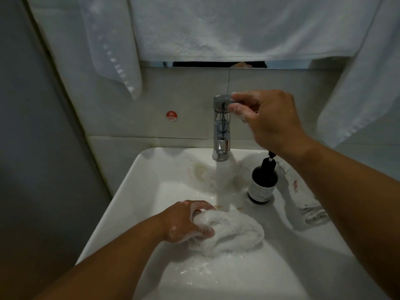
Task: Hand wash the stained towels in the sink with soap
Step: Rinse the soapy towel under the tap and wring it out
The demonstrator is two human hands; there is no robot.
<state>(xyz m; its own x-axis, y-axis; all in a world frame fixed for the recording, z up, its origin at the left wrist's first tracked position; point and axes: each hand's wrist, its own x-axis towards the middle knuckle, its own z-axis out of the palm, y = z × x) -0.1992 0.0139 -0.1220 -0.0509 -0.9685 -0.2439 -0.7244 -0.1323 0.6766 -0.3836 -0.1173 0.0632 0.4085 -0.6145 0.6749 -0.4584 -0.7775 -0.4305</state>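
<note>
The left hand (188, 221), flecked with suds, has its fingers and thumb curled into a bunched white towel (233, 232) and grips it low in the basin of the sink (121, 191), near the front. A stream of water (223, 187) lands just behind that towel. The right hand (270, 118) is raised, and its thumb and fingers pinch the tap lever (223, 100) at the top of the chrome tap (220, 131). Below the right wrist a dark soap bottle (263, 182) stands upright on the sink's right ledge; its pale label carries print too small to read. Just to the right of it a folded towel (307, 204) with reddish marks lies along the same ledge. On the wall tile left of the tap is a round red sticker (171, 116) that reads "HOT" under a character I cannot make out. White hanging towels (216, 29) cover the wall above.
</note>
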